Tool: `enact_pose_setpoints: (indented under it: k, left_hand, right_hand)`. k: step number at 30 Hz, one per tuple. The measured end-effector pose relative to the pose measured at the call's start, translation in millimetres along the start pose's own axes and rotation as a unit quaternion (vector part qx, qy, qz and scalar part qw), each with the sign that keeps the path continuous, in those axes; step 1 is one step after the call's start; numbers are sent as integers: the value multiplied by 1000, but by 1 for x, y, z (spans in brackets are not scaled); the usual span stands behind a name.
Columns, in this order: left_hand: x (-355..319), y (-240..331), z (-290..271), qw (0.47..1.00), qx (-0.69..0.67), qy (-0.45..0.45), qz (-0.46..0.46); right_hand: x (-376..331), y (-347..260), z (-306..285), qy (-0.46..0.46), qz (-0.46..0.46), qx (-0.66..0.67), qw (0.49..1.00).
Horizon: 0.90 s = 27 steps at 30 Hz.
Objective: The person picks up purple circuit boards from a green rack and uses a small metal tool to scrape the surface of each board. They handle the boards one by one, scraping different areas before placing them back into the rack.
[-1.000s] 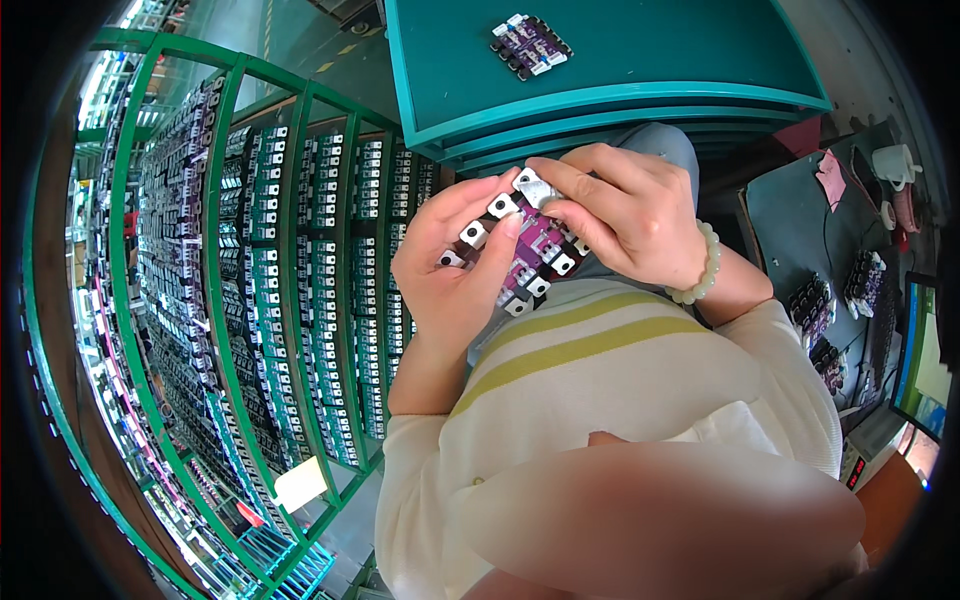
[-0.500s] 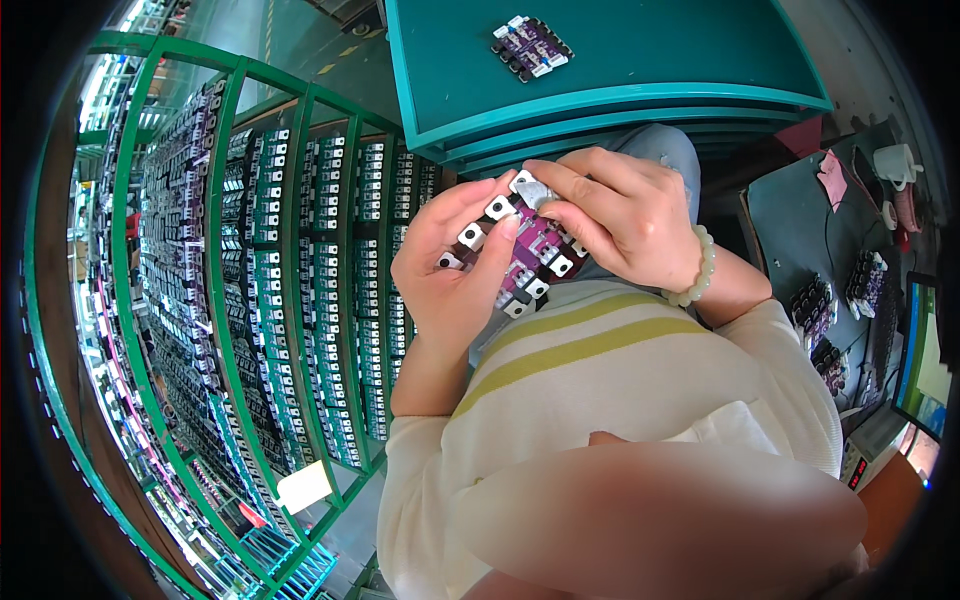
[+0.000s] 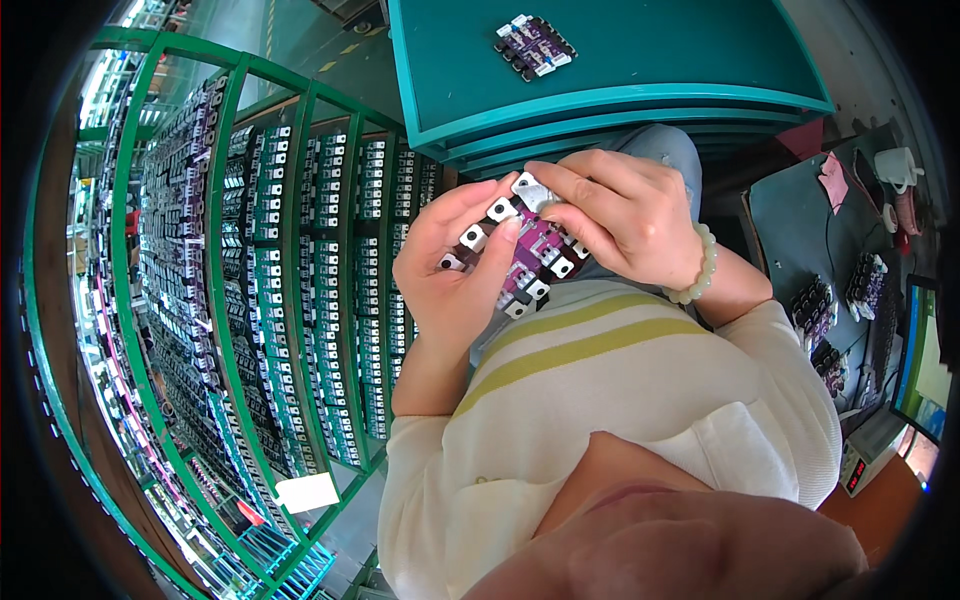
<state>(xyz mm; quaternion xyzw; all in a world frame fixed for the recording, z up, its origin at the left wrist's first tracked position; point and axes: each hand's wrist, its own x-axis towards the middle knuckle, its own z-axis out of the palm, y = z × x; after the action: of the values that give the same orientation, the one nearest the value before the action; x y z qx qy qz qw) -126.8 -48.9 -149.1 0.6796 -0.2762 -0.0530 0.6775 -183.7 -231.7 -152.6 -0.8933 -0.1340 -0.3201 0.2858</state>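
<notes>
Both of my hands hold a small purple circuit board (image 3: 533, 252) with silver-tabbed black parts along its edges, close against my striped cream shirt. My left hand (image 3: 450, 275) cradles the board from below, the thumb lying across its face. My right hand (image 3: 625, 210), with a pale bead bracelet on the wrist, grips the board's top end and its fingertips pinch one silver tab (image 3: 527, 188). Part of the board is hidden under my right palm.
A teal table (image 3: 640, 70) in front of me carries another purple board (image 3: 535, 45). A green wire rack (image 3: 250, 300) filled with several rows of boards stands at my left. At the right, a dark bench (image 3: 800, 215) holds more boards (image 3: 815, 310), a white cup (image 3: 895, 165) and a monitor (image 3: 925, 365).
The hands and board stay almost in place. My right fingertips shift slightly on the top silver tab.
</notes>
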Motion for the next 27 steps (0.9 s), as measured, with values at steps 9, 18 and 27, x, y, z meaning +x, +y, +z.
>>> enact_pose_setpoints:
  k: [9, 18, 27]
  left_hand:
    - [0, -1, 0, 1000, -25, 13, -13]
    - [3, 0, -4, 997, -38, 7, -62]
    - [8, -7, 0, 985, -110, -10, -135]
  right_hand:
    - [0, 0, 3, 2, 4, 9, 1000]
    - [-1, 6, 9, -17, 277, 468, 839]
    - [-6, 15, 42, 20, 310, 522, 794]
